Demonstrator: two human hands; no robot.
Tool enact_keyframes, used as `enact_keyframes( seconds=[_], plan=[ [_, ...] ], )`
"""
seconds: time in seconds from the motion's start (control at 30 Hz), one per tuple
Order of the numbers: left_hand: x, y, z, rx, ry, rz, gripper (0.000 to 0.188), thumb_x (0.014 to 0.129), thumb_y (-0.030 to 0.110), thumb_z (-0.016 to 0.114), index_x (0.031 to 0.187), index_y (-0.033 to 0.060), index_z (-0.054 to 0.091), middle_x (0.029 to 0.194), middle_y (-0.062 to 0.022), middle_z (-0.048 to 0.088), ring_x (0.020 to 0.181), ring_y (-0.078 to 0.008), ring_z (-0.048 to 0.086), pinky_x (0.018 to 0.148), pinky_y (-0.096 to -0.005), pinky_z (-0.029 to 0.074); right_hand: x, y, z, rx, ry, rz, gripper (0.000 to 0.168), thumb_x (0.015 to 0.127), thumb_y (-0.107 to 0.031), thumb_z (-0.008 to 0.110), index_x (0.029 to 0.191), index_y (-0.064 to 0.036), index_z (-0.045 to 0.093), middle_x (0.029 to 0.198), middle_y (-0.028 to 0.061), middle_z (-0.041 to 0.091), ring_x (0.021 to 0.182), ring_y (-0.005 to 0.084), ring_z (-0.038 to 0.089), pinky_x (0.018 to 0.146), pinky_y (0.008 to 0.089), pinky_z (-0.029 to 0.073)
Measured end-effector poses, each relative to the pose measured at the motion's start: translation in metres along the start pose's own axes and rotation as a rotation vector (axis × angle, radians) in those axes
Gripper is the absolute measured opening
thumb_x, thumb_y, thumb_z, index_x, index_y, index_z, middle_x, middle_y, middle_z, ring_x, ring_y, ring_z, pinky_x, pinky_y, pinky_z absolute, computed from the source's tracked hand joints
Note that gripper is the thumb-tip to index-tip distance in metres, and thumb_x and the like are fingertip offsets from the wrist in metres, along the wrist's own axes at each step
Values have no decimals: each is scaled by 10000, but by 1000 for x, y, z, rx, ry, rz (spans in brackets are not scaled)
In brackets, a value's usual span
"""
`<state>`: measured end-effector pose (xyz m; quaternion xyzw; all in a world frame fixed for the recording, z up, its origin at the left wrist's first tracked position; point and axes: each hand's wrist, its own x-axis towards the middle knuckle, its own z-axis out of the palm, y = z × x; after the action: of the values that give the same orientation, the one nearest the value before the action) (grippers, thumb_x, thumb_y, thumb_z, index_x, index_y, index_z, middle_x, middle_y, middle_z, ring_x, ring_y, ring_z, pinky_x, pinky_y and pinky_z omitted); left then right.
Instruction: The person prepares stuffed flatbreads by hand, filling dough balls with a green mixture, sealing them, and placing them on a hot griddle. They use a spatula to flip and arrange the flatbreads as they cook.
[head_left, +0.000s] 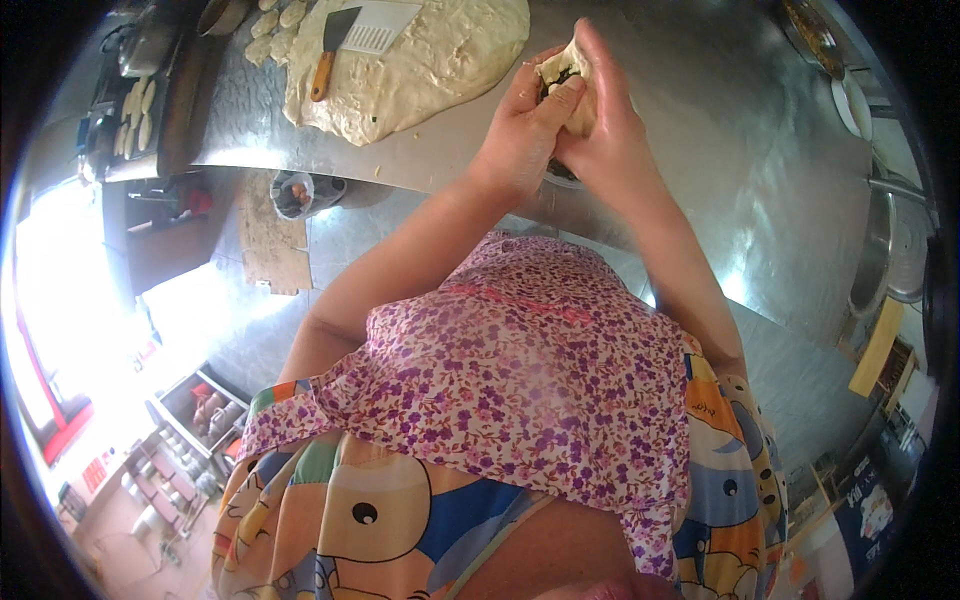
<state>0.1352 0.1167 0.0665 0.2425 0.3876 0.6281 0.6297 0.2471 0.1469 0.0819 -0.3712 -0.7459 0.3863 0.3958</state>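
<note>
Between my two hands, above the steel worktable (697, 142), is a piece of dough (582, 118) wrapped partly around a dark green filling (553, 78). My left hand (525, 124) grips its near left side, with the thumb pressed on the dough by the filling. My right hand (611, 112) cups it from the right, fingers pointing away from me. Below my hands, a container of dark filling (562, 171) is mostly hidden. A large slab of soft dough (427, 86) lies to the left, with a wooden-handled scraper (330, 56) and a slotted white plastic scraper (382, 26) on it.
Several small dough pieces (264, 26) lie beyond the slab. Oblong dough pieces (135, 112) sit on a dark griddle at far left. A lined bin (292, 196) stands below the table edge. A pan (814, 37) and a white bowl (851, 105) are at right.
</note>
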Motion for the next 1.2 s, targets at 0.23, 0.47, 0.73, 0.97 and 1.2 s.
enact_keyframes(
  seconds=[0.23, 0.47, 0.73, 0.97, 1.2],
  plan=[
    [-10, 33, -2, 119, -121, -91, 563, 963, 68, 518, 1475, 53, 284, 1200, -100, 542, 1076, -162, 568, 842, -311, 523, 2, -12, -35, 12, -186, 27, 1227, 643, -114, 880, 1572, -211, 85, 1542, 155, 331, 1374, 291, 412, 1084, 382, 399],
    [-8, 24, 1, 409, -166, 16, 770, 874, -35, 475, 1538, 61, 97, 1240, -114, 497, 1127, -192, 525, 958, -307, 452, 1, 1, -19, -64, -227, -112, 778, 635, -103, 821, 1339, -100, 489, 1308, 130, 551, 1225, 329, 522, 1041, 396, 419],
    [-4, 34, -1, 121, -232, -14, 808, 862, 3, 541, 1520, -6, 73, 1385, -164, 397, 1264, -245, 448, 1018, -346, 418, -8, 2, -5, 203, 72, 39, 464, 649, -54, 793, 1067, -75, 593, 1112, 88, 637, 1046, 305, 599, 928, 403, 467],
    [-19, 16, 13, -8, -28, -92, 625, 952, 151, 584, 1474, 29, 263, 1240, -86, 530, 1146, -168, 540, 898, -309, 483, -1, -4, 1, -40, 118, -93, 536, 722, -45, 759, 1215, -80, 554, 1208, 126, 599, 1116, 289, 587, 954, 407, 469],
    [-15, 27, 4, -29, -75, -23, 452, 941, 64, 537, 1379, 57, 423, 1215, -66, 549, 1091, -150, 560, 905, -287, 491, 5, -9, -28, 224, -126, -30, 1099, 668, -99, 847, 1553, -121, 196, 1508, 145, 360, 1339, 273, 445, 1053, 366, 423]
  ],
)
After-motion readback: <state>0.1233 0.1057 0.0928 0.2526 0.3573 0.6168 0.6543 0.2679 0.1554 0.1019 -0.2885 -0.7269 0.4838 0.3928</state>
